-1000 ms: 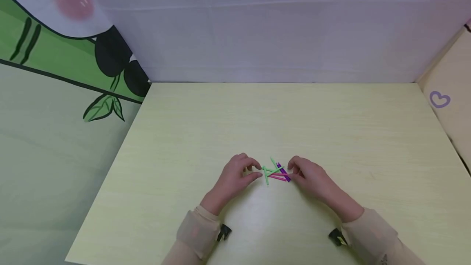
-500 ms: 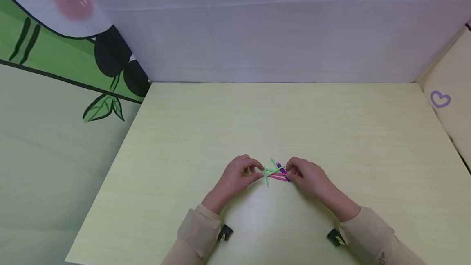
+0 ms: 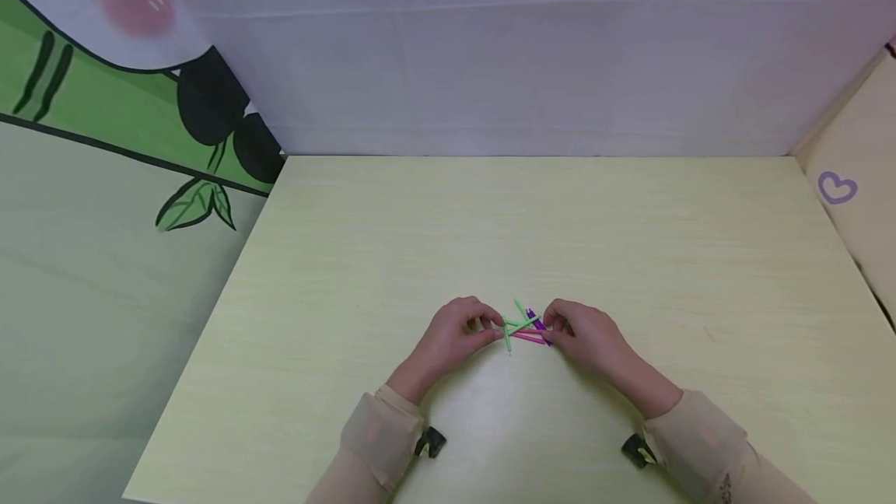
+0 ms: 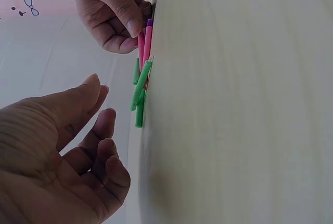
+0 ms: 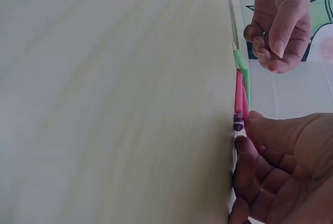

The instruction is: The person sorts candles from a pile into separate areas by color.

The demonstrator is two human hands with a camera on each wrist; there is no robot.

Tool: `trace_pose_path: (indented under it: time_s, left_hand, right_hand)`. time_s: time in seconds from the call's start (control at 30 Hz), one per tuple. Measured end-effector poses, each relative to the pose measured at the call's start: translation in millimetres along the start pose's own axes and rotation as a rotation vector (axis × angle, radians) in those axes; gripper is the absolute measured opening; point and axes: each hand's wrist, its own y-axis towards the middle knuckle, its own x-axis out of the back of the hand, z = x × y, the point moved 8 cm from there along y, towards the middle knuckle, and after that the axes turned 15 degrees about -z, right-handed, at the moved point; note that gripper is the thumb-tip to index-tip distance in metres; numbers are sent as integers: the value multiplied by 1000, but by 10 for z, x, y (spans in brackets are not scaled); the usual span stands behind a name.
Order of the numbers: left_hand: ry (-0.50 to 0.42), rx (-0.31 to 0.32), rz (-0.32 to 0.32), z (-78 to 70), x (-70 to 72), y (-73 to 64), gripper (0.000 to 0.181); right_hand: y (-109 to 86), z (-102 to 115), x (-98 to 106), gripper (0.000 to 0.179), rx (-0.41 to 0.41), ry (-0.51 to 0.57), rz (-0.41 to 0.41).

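A loose pile of thin sticks lies on the table, with green sticks (image 3: 523,326), pink sticks (image 3: 528,338) and purple sticks (image 3: 536,320) crossing one another. My left hand (image 3: 462,337) is at the left end of the pile, thumb and fingers apart around a gap. The left wrist view shows nothing between the fingers of that left hand (image 4: 67,146). At the right end, my right hand (image 3: 584,334) seems to pinch the end of the upper pink stick (image 5: 245,107) between thumb and index finger. Its fingers partly hide the purple ends.
The pale wooden table (image 3: 560,216) runs back to a light wall cloth (image 3: 490,61). Patterned panels stand at the left and right sides. A dark clip-like piece (image 3: 430,442) sits by the left cuff and another dark piece (image 3: 638,450) by the right.
My left hand has moved slightly right, closer to the green sticks. My right hand has shifted slightly left over the pink stick's end. The pile looks almost the same.
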Motion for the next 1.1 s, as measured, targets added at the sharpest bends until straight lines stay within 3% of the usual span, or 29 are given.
trace_pose_path:
  time_s: [0.87,1.1]
  left_hand:
    - [0,-51,43,-24,-144,1,6]
    - [3,-30,49,-18,-150,6,6]
  right_hand:
    - [9,37,23,12,-2,-37,-45]
    - [13,27,17,12,-3,-28,-51]
